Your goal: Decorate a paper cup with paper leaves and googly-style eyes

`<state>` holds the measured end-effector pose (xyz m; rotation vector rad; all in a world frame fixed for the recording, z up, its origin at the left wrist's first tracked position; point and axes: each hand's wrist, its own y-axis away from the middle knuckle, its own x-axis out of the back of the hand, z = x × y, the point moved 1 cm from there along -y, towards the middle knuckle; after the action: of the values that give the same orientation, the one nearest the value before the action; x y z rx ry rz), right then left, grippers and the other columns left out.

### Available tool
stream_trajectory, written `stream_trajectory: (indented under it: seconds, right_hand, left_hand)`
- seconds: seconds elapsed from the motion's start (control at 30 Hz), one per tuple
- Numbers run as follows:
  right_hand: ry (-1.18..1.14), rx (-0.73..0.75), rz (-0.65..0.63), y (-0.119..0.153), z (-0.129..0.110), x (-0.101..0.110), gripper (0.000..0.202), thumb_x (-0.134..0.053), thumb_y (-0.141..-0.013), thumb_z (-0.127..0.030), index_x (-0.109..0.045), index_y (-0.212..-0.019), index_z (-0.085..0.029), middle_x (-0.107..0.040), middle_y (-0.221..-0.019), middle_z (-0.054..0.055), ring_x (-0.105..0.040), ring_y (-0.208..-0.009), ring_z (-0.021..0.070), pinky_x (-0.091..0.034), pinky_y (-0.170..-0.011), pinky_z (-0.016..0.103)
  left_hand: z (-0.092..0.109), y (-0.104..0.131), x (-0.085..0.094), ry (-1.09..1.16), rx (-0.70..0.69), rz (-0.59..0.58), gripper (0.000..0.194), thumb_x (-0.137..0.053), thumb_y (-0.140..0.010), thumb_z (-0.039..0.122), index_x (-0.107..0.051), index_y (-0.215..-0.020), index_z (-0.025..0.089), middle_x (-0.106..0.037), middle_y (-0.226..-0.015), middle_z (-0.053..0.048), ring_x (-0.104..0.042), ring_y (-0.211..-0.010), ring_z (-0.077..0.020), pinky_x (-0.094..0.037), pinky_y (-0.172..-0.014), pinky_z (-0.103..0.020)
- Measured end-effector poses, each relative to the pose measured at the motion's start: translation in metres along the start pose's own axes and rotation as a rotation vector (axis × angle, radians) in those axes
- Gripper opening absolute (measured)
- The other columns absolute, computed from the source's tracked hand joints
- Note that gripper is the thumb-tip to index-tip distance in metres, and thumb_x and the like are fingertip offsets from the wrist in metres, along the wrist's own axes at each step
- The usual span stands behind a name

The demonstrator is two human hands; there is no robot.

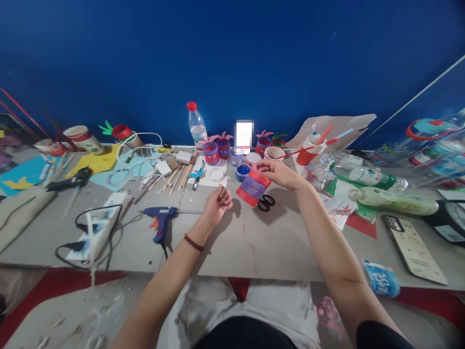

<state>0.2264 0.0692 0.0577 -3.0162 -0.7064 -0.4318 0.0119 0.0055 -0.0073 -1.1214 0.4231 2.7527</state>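
My right hand (pixel 281 174) holds a paper cup (pixel 253 188) painted red with a purple band, tilted on its side above the table. Its fingers grip the end nearest the hand, where a bit of pink paper shows. Behind and partly under the cup lie black-handled scissors (pixel 266 203). My left hand (pixel 219 201) is loosely curled to the left of the cup, apart from it, with nothing visible in its fingers. Just beyond the cup stands an open jar of blue paint (pixel 243 171). A white lid (pixel 217 174) lies on paper beyond my left hand.
A blue glue gun (pixel 160 220) lies left of my left arm, near a power strip (pixel 100 228) with tangled cords. Several painted cups, such as a red and purple one (pixel 210 153), line the back beside a water bottle (pixel 197 127). Plastic bottles and a phone (pixel 414 247) are on the right.
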Motion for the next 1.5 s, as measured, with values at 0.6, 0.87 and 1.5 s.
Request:
stream_trajectory:
  seconds: [0.6, 0.87, 1.5]
  right_hand:
    - [0.02, 0.001, 0.022, -0.003, 0.006, -0.004, 0.033, -0.068, -0.073, -0.024, -0.064, -0.106, -0.02, -0.069, -0.095, 0.006, -0.064, -0.09, 0.0197, -0.053, -0.077, 0.032]
    - [0.043, 0.026, -0.007, -0.001, 0.004, -0.008, 0.03, -0.068, -0.077, -0.028, -0.064, -0.105, -0.02, -0.069, -0.095, 0.006, -0.065, -0.091, 0.0199, -0.053, -0.079, 0.034]
    - [0.104, 0.101, -0.041, -0.004, 0.009, -0.008, 0.023, -0.065, -0.082, -0.028, -0.065, -0.104, -0.019, -0.071, -0.095, 0.007, -0.066, -0.09, 0.0189, -0.054, -0.077, 0.031]
  left_hand:
    - [-0.008, -0.005, 0.011, -0.368, -0.165, 0.096, 0.057, -0.072, -0.069, 0.055, -0.036, -0.046, 0.018, -0.026, -0.038, 0.008, -0.021, -0.033, -0.0031, -0.011, -0.035, -0.022]
    - [-0.007, -0.002, 0.005, -0.226, -0.159, 0.093, 0.055, -0.071, -0.069, 0.059, -0.041, -0.052, 0.017, -0.032, -0.047, 0.007, -0.029, -0.04, -0.0047, -0.027, -0.038, -0.02]
    - [-0.011, -0.001, 0.005, -0.611, -0.207, 0.066, 0.064, -0.065, -0.066, 0.067, -0.028, -0.044, 0.02, -0.02, -0.042, 0.008, -0.019, -0.04, -0.0042, -0.015, -0.041, -0.024]
